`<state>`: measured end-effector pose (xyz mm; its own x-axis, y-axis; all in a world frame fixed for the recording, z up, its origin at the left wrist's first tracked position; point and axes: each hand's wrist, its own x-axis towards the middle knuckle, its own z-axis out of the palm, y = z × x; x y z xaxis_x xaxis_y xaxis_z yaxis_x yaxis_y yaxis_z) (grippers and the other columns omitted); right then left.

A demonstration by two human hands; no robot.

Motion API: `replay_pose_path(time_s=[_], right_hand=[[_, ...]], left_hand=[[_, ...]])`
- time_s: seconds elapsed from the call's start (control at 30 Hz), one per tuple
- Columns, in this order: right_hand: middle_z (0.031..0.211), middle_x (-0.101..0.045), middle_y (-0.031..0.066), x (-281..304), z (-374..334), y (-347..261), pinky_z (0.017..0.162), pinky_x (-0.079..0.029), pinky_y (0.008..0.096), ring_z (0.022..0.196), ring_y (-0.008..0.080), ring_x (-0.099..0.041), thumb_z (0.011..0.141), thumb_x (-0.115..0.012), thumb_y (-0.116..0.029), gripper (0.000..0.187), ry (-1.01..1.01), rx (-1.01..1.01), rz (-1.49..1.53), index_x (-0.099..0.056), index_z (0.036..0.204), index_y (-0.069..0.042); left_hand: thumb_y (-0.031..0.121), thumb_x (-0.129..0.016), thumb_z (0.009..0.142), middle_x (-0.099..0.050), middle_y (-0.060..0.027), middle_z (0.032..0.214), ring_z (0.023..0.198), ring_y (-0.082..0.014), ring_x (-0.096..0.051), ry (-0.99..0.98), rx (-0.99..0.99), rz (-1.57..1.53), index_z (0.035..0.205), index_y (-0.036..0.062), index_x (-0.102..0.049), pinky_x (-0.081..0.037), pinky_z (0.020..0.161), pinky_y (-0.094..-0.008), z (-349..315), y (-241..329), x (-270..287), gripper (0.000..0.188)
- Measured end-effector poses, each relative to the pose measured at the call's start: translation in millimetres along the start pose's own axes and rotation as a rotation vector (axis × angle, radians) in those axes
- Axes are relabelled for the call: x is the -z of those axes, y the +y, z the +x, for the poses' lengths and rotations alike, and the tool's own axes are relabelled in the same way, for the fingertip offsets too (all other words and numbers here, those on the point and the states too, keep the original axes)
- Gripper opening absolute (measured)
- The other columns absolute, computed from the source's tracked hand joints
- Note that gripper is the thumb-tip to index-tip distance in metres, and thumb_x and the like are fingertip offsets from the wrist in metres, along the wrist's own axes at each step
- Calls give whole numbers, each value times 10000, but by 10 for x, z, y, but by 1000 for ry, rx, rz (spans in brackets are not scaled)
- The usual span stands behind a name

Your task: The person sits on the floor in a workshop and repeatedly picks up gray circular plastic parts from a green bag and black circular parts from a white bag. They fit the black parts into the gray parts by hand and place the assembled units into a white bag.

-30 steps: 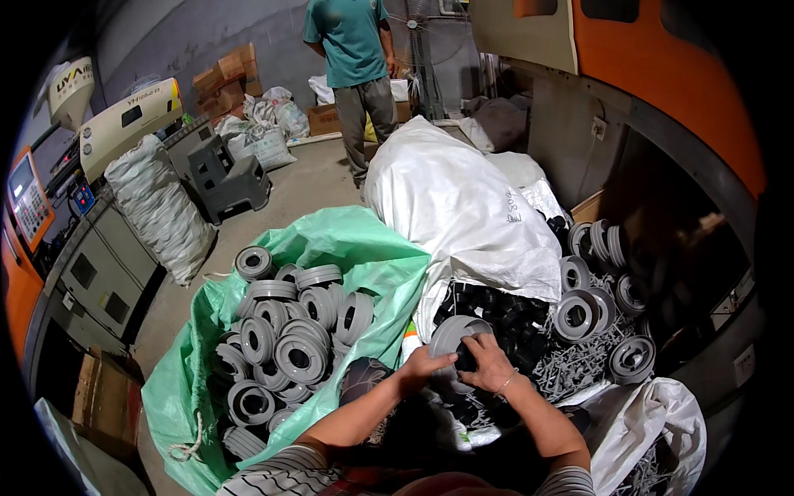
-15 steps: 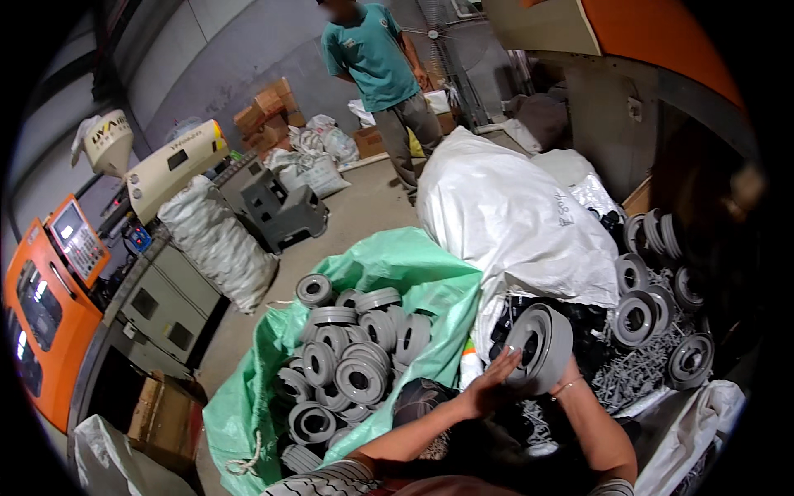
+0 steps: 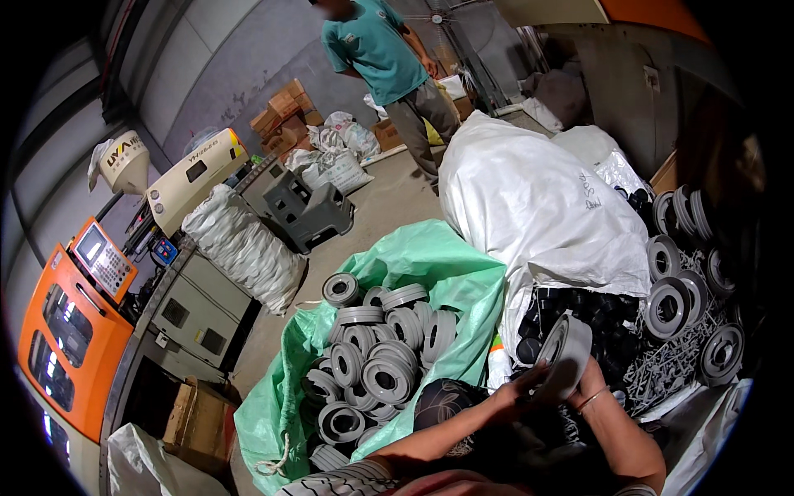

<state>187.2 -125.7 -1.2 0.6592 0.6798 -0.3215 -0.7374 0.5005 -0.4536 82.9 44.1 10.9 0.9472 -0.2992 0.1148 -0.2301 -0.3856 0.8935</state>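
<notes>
The grey spool (image 3: 564, 355), gripped at its rim by your left hand (image 3: 517, 393) and right hand (image 3: 589, 382), looks stiff and light, so hold its flanges.

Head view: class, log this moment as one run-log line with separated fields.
hands: left hand and right hand hold grey spool | below-left: green sack of grey spools | beside: white sack

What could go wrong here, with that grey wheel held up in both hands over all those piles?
The grey wheel is held at its rim between the left hand and right hand; it might slip onto the black parts below. The green sack is heaped with grey wheels, so one more could roll off. The person standing nearby could be in the way.
</notes>
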Motion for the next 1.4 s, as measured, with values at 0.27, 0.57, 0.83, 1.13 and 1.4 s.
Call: replay_pose_path(time_s=[0.27, 0.57, 0.83, 1.13, 1.4], right_hand=[[879, -657, 81, 7, -5, 41, 681, -560, 345, 747, 207, -657, 900, -486, -275, 274, 90, -55, -52, -586, 1020, -50], [849, -661, 78, 252, 160, 139, 641, -565, 329, 708, 189, -660, 893, -490, -268, 256, 115, -96, 28, -593, 984, -52], [834, -653, 127, 7, -36, 24, 594, -569, 369, 707, 242, -664, 893, -473, -272, 294, 145, -50, -268, -584, 981, -15], [829, -647, 113, -22, 71, 75, 547, -568, 370, 631, 234, -643, 892, -462, -273, 320, 164, 20, 93, -589, 993, 3], [700, -587, 80, 31, -38, 47, 469, -549, 325, 528, 190, -597, 869, -542, -227, 256, 190, 123, -625, -597, 860, 23]], left_hand=[[153, -664, 788, -410, -149, 1378, 1254, -202, -397, 43, 181, -176, 1419, 12, -250, -314, 1031, -322, -26, 145, 35, 768], [179, -673, 786, -459, -149, 1330, 1217, -205, -436, 37, 174, -162, 1402, -12, -272, -333, 1012, -320, -21, 202, 47, 759], [183, -714, 752, -486, -156, 1304, 1205, -210, -458, 109, 275, -151, 1375, -12, -329, -349, 1008, -327, -52, 182, 48, 758], [182, -739, 733, -486, -130, 1309, 1202, -202, -462, 135, -126, 166, 1375, 14, -341, -351, 1015, -341, 22, 49, 8, 773], [165, -774, 706, -502, -125, 1285, 1159, -194, -497, 123, 330, -293, 1336, -5, -381, -400, 970, -336, -20, 6, 5, 763]])
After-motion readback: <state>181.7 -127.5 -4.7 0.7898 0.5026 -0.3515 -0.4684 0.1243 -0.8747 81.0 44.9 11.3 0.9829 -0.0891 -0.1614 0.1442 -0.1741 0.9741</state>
